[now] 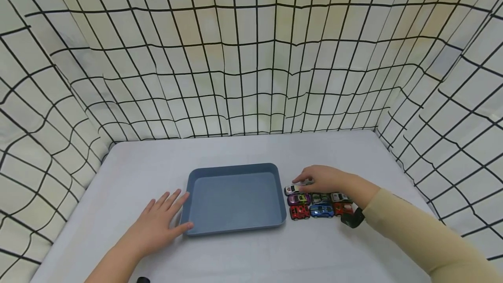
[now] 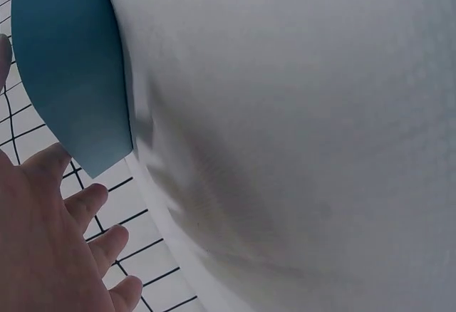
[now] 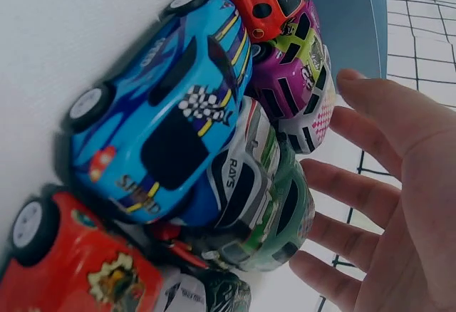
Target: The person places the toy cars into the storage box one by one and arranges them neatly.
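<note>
My left hand (image 1: 159, 224) lies with fingers spread at the left rim of a blue-grey rectangular tray (image 1: 235, 200); the left wrist view shows its fingers by the tray's corner (image 2: 107, 162). My right hand (image 1: 324, 179) is over the back row of a group of toy cars, right of the tray. Its thumb and forefinger are right at a white toy car (image 1: 291, 190) with pink marks, fingers fairly straight in the right wrist view. Nearby are a purple-and-green car (image 1: 298, 199), a red black-spotted car (image 1: 299, 212), a blue racing car (image 3: 164, 112) and a green car (image 3: 285, 212).
A white car (image 1: 339, 197) and a red car (image 1: 342, 208) sit at the right of the group, partly behind the wrist device (image 1: 353, 218). White table cloth (image 1: 235, 257) surrounds the tray. Black-gridded white walls (image 1: 251, 73) stand behind and at both sides.
</note>
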The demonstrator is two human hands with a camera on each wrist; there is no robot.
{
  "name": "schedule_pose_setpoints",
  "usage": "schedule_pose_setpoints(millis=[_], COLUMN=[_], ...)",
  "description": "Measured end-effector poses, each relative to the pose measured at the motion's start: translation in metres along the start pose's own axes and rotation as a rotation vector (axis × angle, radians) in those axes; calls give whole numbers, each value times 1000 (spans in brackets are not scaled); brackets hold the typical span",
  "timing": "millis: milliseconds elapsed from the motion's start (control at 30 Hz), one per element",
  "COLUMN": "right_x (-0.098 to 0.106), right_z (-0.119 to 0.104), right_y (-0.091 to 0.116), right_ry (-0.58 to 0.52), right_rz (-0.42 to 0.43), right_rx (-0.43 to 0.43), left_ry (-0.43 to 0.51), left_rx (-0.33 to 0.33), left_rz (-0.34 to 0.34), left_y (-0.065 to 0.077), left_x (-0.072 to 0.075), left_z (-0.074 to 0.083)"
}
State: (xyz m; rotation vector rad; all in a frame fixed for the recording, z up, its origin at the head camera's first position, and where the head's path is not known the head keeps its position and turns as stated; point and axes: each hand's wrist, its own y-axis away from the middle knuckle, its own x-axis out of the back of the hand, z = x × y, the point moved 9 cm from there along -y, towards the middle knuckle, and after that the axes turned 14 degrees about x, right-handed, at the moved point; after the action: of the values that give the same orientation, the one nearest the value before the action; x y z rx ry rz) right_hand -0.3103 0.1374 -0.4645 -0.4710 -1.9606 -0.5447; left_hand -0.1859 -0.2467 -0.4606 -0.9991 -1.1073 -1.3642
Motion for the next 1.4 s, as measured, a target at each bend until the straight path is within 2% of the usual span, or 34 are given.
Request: schedule_pose_setpoints(millis=[300,500,1100,1400], right_x=[-5,-5,-2,4], right_z=[3,0,-1,4], right_y=[-4,-5,-11,-9], right_ry=[2,4,26,28], right_rz=[-32,-43,9,65], right_rx=[-24,-7,50,-37], left_ry=[-32,-31,-23,-27], left_rx=[12,13,25,30], left_rz=[-20,-14,-15,-27], left_y=[3,3,4,4], left_x=[0,0,2,0], left_z=[6,6,5,6])
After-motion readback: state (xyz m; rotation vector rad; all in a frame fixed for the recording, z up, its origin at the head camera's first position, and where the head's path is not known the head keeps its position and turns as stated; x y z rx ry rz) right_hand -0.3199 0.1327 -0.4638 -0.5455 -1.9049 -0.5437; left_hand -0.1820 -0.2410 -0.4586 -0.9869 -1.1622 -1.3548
